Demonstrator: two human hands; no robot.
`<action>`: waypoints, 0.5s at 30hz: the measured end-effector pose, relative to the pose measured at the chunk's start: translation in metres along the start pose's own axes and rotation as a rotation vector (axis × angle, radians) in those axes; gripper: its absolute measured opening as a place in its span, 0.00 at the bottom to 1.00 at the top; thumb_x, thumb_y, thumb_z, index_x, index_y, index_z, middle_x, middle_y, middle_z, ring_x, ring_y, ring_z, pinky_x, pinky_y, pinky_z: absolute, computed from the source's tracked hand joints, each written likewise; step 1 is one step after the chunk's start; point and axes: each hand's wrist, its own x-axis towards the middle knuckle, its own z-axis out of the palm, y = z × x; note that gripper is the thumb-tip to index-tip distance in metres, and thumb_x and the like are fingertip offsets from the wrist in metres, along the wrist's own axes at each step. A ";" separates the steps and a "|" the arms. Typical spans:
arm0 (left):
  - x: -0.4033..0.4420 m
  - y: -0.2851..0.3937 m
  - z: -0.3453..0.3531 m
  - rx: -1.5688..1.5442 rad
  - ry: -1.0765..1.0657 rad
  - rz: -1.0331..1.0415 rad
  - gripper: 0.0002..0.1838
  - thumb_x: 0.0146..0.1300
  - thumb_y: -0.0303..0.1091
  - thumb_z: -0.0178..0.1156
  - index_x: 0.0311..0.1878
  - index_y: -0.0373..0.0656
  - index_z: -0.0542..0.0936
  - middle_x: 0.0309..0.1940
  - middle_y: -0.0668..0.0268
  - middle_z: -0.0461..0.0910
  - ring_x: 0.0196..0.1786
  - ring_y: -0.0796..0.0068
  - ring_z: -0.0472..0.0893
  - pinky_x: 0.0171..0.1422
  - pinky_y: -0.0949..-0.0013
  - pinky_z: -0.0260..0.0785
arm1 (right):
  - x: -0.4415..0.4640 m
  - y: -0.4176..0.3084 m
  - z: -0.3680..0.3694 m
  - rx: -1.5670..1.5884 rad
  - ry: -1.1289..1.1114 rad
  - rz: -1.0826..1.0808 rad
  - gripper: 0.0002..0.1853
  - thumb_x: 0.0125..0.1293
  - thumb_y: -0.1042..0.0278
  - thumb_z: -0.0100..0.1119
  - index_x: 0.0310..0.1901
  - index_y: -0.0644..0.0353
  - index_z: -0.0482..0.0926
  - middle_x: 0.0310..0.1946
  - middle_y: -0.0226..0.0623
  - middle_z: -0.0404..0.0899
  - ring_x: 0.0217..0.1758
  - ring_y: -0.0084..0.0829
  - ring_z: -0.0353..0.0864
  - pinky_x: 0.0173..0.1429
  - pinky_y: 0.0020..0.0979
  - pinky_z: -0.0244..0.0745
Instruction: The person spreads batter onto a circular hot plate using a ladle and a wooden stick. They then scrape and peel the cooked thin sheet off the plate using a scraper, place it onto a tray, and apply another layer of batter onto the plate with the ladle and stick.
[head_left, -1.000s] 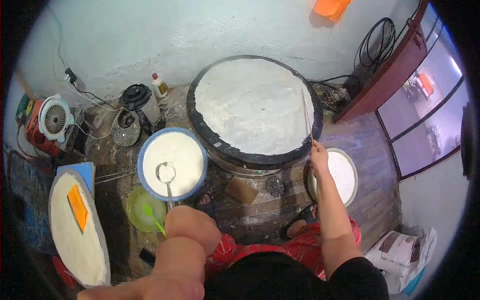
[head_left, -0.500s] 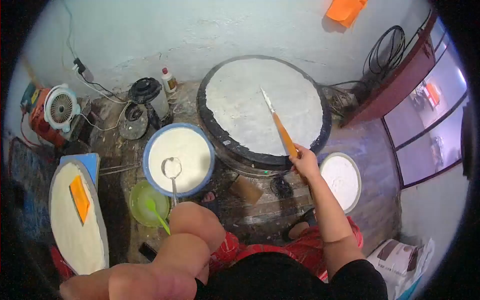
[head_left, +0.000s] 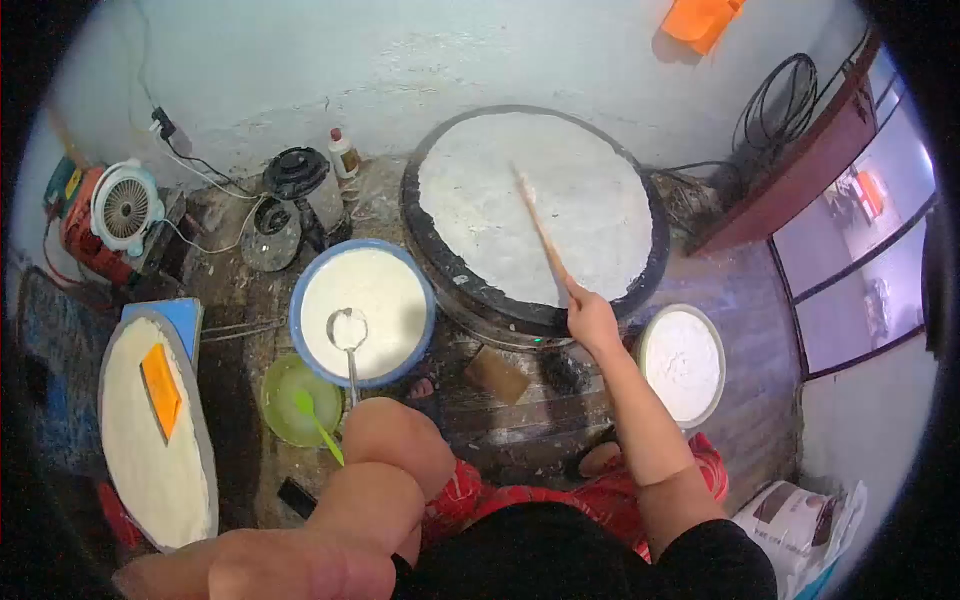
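My right hand (head_left: 593,322) is closed around the handle end of a long, thin wooden spatula (head_left: 545,240). Its far end is coated white and lies over the pale, thinly spread layer (head_left: 590,190) on a large round black griddle (head_left: 425,235). At the griddle's front edge is the hand itself. No fingers of my left hand can be made out; only bare skin of bent limbs fills the lower left. Near there, a blue-rimmed basin (head_left: 296,320) holds creamy white batter, with a metal ladle (head_left: 351,365) resting in it.
Right of my arm sits a tub (head_left: 722,375) of white paste or powder. A green bowl (head_left: 268,425) with a green spoon (head_left: 322,432) stands left. Farther left are an oval pale-topped board (head_left: 140,470) and a small fan (head_left: 127,207). A sack (head_left: 800,520) lies lower right.
The spatula has turned from showing its broad handle to a narrower edge, its tip shifting slightly left and up. My right hand has moved a little left. The whole view has shifted slightly.
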 end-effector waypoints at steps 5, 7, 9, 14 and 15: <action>-0.007 -0.030 0.013 -0.013 0.166 0.363 0.07 0.55 0.31 0.55 0.34 0.47 0.82 0.34 0.70 0.77 0.46 0.78 0.70 0.50 0.74 0.63 | -0.007 0.008 -0.025 0.808 -0.264 0.468 0.17 0.61 0.69 0.44 0.53 0.52 0.71 0.43 0.47 0.76 0.39 0.41 0.78 0.43 0.35 0.71; -0.010 -0.032 0.013 -0.047 0.174 0.405 0.10 0.55 0.31 0.55 0.39 0.46 0.81 0.34 0.71 0.77 0.47 0.78 0.70 0.49 0.74 0.64 | 0.001 0.038 -0.014 0.939 -0.238 0.527 0.17 0.63 0.70 0.43 0.53 0.55 0.71 0.42 0.41 0.77 0.36 0.32 0.78 0.42 0.32 0.71; -0.010 -0.033 0.014 -0.035 0.196 0.441 0.14 0.55 0.30 0.55 0.46 0.44 0.77 0.35 0.72 0.77 0.47 0.78 0.70 0.50 0.73 0.63 | 0.000 0.066 0.011 0.286 0.149 0.026 0.17 0.63 0.70 0.44 0.54 0.55 0.71 0.33 0.38 0.77 0.31 0.26 0.76 0.39 0.28 0.71; -0.013 -0.020 0.008 0.021 0.112 0.263 0.14 0.54 0.27 0.54 0.45 0.44 0.78 0.36 0.73 0.78 0.47 0.78 0.70 0.51 0.74 0.63 | -0.034 0.023 -0.013 0.845 -0.441 0.228 0.19 0.66 0.69 0.38 0.59 0.52 0.65 0.25 0.35 0.74 0.20 0.21 0.68 0.23 0.24 0.67; -0.013 -0.029 0.011 0.027 0.169 0.422 0.13 0.54 0.26 0.54 0.45 0.44 0.78 0.36 0.74 0.77 0.48 0.79 0.70 0.51 0.74 0.62 | -0.031 0.022 -0.017 0.845 -0.441 0.228 0.19 0.66 0.69 0.38 0.59 0.52 0.65 0.25 0.35 0.74 0.20 0.21 0.68 0.23 0.24 0.67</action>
